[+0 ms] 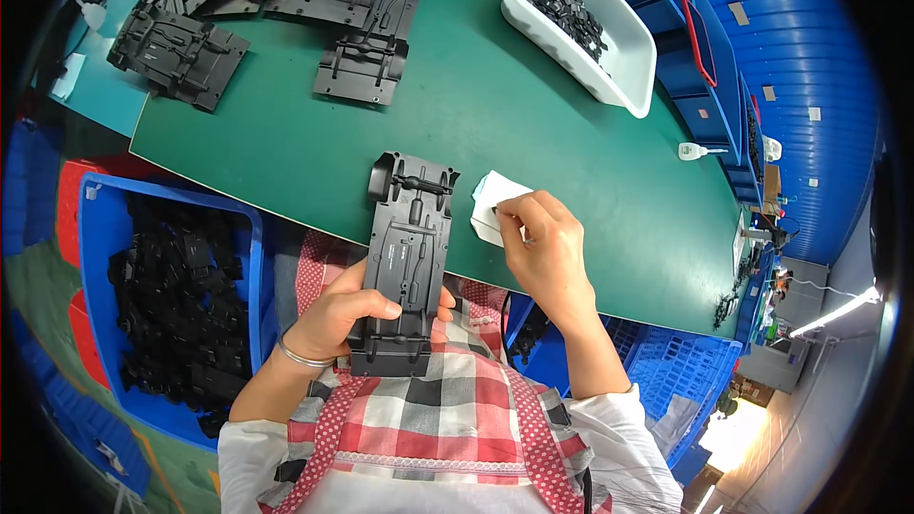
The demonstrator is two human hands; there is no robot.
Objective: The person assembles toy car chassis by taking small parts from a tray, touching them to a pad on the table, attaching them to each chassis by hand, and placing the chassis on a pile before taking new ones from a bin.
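My left hand (343, 316) is wrapped round the lower part of a long black plastic chassis plate (404, 271), thumb on top. The plate is held up over my lap at the table's near edge, its moulded side facing up. My right hand (545, 240) is closed in a pinch over a small white pad of paper (495, 198) lying on the green table (457, 124). A tiny dark spot shows at those fingertips; what it is, I cannot make out.
More black chassis plates (357, 0) are piled at the far left. A white bin (628, 67) of small black parts stands at the far right, near a small white bottle (695, 149). Blue crates (257, 257) with black parts sit below the table edge. Blue shelf bins line the right.
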